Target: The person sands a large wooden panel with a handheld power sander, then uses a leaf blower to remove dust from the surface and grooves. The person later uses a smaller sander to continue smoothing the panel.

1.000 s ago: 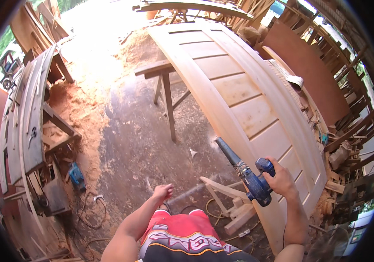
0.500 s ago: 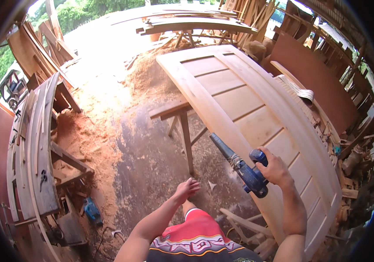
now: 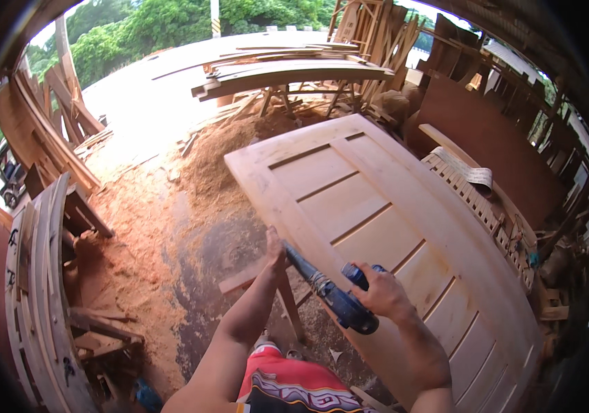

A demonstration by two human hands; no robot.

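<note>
My right hand [image 3: 384, 296] grips a blue handheld blower [image 3: 342, 303] with a long black nozzle, held over the near-left part of a pale wooden panelled door [image 3: 384, 220]. My left hand [image 3: 275, 244] is at the door's left edge beside the nozzle tip, its fingers curled onto that edge. The door lies slanted on a wooden trestle [image 3: 291, 316], which shows beneath its left side.
Sawdust [image 3: 136, 268] covers much of the floor at left, by a bench with boards [image 3: 39, 289]. Stacked planks [image 3: 294, 76] stand behind the door, and a brown sheet panel [image 3: 480, 138] leans at right. A parked vehicle [image 3: 5, 175] shows at far left.
My left hand has risen from low beside my leg to the door's edge. My view has tilted up toward the yard; the blower stays in my right hand.
</note>
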